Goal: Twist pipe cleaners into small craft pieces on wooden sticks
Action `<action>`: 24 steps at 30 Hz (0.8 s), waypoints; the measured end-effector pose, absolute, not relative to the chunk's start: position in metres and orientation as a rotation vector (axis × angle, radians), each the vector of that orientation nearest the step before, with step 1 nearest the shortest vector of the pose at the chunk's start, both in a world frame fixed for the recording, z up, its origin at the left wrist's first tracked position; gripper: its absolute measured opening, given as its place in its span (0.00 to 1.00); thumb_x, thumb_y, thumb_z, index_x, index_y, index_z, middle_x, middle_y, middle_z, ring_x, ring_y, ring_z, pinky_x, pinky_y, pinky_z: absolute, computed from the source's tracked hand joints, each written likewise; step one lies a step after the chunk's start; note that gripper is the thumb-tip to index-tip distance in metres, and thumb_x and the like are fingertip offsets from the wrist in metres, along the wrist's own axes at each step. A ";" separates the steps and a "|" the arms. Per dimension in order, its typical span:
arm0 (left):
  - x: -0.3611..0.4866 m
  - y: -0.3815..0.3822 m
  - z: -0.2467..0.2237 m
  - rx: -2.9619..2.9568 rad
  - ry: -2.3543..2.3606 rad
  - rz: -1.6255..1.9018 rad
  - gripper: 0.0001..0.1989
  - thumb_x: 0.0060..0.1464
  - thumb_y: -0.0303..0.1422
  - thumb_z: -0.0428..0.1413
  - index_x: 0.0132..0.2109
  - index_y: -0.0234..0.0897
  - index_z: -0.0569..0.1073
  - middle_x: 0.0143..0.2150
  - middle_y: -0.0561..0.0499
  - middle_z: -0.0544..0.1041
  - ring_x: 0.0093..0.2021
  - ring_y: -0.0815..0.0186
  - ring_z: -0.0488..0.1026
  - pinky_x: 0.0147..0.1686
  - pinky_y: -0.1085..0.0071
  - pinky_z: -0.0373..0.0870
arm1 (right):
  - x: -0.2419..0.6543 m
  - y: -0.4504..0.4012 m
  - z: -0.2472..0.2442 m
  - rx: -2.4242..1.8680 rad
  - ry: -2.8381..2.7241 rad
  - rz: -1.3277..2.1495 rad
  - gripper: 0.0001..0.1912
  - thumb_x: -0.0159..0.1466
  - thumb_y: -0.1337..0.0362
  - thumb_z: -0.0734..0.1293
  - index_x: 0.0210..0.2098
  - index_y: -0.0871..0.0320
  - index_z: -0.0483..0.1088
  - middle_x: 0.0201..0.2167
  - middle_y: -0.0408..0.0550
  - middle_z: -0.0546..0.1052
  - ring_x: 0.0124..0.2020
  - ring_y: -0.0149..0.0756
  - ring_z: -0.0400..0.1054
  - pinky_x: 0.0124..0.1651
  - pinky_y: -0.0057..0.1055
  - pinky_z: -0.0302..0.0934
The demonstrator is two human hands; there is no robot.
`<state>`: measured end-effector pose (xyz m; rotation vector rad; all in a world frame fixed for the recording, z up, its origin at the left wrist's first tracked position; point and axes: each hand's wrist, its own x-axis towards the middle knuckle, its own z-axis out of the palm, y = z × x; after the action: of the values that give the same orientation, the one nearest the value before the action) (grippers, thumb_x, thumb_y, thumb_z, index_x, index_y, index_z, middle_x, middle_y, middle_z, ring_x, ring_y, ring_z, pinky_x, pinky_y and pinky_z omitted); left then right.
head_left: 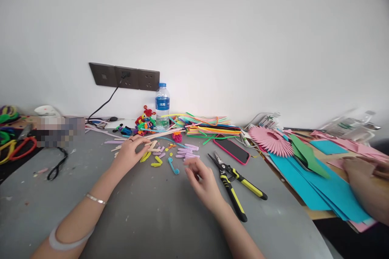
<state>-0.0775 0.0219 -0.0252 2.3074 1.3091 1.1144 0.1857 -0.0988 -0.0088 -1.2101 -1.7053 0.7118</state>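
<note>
My left hand (130, 153) is low over cream fuzzy strips (152, 145), its thumb and fingers apart; whether the fingertips touch a strip is unclear. Loosely curled, my right hand (202, 178) hovers just in front of short purple pieces (190, 151), with nothing visible in it. Between the hands lie a blue piece with curled ends (174, 166) and folded yellow-green pieces (157, 162). Small orange and yellow bits (172, 146) are behind them. Yellow-and-black pliers or cutters (232, 174) rest to the right of my right hand.
A water bottle (162, 107), colorful fuzzy figures (146, 123) and a strip bundle (209, 125) stand or lie by the wall. A phone (232, 149) lies at right. Beyond it are blue sheets (319, 182), a pink pleated fan (270, 141) and another person's hands (358, 170). Scissors (26, 147) are far left.
</note>
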 end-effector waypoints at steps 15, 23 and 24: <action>-0.124 -0.040 -0.026 2.353 1.486 1.119 0.14 0.60 0.44 0.51 0.47 0.46 0.77 0.49 0.46 0.79 0.52 0.52 0.74 0.51 0.59 0.70 | 0.214 -0.182 -0.060 -1.569 -1.833 -0.028 0.13 0.68 0.64 0.60 0.49 0.50 0.71 0.49 0.53 0.78 0.50 0.48 0.73 0.47 0.43 0.69; -0.177 -0.139 -0.066 2.476 1.805 0.854 0.15 0.62 0.41 0.50 0.53 0.50 0.73 0.57 0.50 0.76 0.53 0.55 0.75 0.48 0.60 0.71 | 0.219 -0.196 -0.088 -1.678 -2.215 -0.374 0.39 0.64 0.53 0.63 0.72 0.48 0.48 0.69 0.49 0.61 0.66 0.60 0.59 0.57 0.54 0.62; -0.177 -0.143 -0.068 2.503 1.854 0.802 0.17 0.62 0.42 0.50 0.56 0.51 0.72 0.59 0.50 0.75 0.55 0.54 0.74 0.49 0.58 0.70 | 0.219 -0.194 -0.090 -1.674 -2.240 -0.362 0.44 0.61 0.48 0.64 0.73 0.49 0.46 0.70 0.51 0.59 0.67 0.64 0.57 0.58 0.58 0.60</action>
<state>-0.1766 -0.1431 -0.0685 2.5029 1.8537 0.8021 0.2187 -0.1941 -0.0903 -1.6737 -2.2396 -0.3623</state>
